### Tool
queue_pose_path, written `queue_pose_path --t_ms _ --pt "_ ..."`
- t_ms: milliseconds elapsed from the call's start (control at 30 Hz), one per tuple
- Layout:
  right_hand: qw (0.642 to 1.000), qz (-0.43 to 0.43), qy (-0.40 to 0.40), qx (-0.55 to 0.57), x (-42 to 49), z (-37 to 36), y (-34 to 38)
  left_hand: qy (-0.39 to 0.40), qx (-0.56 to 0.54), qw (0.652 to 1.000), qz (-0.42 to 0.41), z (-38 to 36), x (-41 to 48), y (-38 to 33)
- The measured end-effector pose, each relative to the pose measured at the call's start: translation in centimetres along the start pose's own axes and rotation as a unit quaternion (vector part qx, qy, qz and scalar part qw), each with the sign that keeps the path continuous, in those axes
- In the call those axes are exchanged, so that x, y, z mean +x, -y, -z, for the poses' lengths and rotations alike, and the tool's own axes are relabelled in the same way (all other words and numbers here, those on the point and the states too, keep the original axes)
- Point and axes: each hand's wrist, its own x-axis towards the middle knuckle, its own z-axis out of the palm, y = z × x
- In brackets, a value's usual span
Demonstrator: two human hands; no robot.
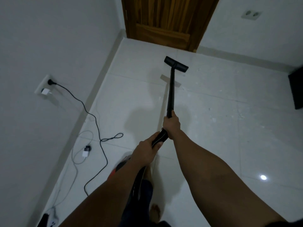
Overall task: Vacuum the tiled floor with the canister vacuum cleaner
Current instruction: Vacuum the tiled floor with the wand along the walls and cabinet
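R hand gripping stiff wand | L hand curling round bendy hose | floor head sitting on tiled floor | prob. light, handling best two-handed

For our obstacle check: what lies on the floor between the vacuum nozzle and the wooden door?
Nothing but bare white tile separates the nozzle from the door, seen in the head view.
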Motion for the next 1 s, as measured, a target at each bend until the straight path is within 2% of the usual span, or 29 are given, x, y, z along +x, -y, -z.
queue_pose_path --t_ms 300,500,633,733,1000 --pt "0.999 -0.047 0.012 -0.022 -11.9 1.3 -12.5 0.051 0.014 0.999 0.001 -6.2 -14.7 3.5" --pt "0.996 -0.073 0.015 -0.037 -18.6 -0.5 -19.5 0.072 0.025 0.997 0.007 -7.7 -22.5 7.3" --pt "0.995 -0.094 0.021 -0.031 -23.6 -2.6 -24.2 0.103 0.042 0.994 -0.019 -8.1 -28.1 10.9" --pt "0.995 -0.093 0.022 -0.041 -26.5 -4.1 -27.0 0.116 0.028 0.992 -0.029 -8.4 -31.3 13.4" --pt "0.992 -0.115 0.029 -0.045 -31.4 -6.2 -31.5 0.141 0.051 0.989 0.008 -8.8 -36.2 16.4"
